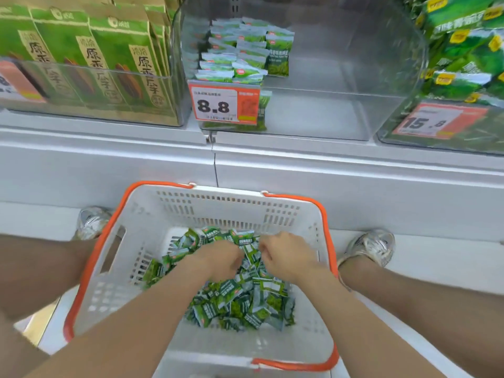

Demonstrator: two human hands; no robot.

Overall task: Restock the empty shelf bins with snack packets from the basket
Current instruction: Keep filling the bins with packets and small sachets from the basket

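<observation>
Few packets (234, 55) stand stacked at the bin's (354, 85) 9 o'clock side. The rest is bare, so restocking looks barely begun. Left hand (218, 257) and right hand (286, 255) both curl round packets in the heap (240, 301) in the basket (91, 263) at 6 o'clock; the bin's clear front wall (313, 118) and price tag (223, 103) stand in the way.

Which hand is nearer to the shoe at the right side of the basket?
The right. The right hand is on the packets near the basket's right wall, with the shoe just outside it; the left hand is farther left, mid-basket.
</observation>
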